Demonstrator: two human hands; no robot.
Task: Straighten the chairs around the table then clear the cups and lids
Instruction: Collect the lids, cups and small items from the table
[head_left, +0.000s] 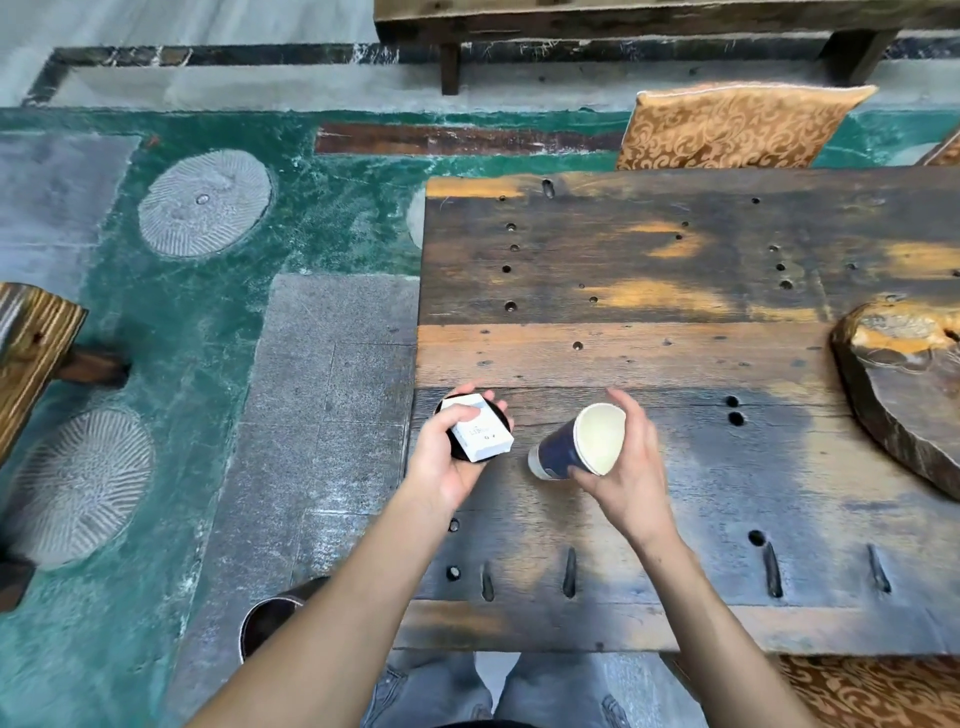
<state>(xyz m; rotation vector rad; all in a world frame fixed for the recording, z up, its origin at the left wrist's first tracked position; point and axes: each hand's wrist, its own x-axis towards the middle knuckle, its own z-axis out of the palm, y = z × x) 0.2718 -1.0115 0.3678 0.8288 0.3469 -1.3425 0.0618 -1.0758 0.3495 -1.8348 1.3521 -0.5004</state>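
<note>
At the far left edge a striped wooden bench end (31, 343) juts over a green, scuffed floor set with 2 ridged round stones (205, 202), and at lower left sits a dark round container (270, 618), open at the top. Right of that, at the near-left corner of the table (675, 353), the left hand (447, 467) grasps a flat black round lid (460, 451) from below, fingers curled over its far rim. Its thumb pins a small white rectangular box (480, 434) on top. Just beside it, not touching, is the dark blue paper cup (558, 454), held clear of the boards by the right hand (631, 467), fingers wrapped round the rim end. The cup is tipped. Its long axis runs from lower left to upper right, with the white base pointing at the left hand and the cream, empty mouth turned up and to the right, away from the lid. So the lid lies on the base side. Capping would probably need the cup swung round; if both simply go to the container, the left hand is nearer. The table is rough, dark, weathered planking with bored holes and orange patches. Farther right rests a thick, glossy wooden slab (904, 395), with a patterned brown chair cushion (727, 130) at upper right.
</note>
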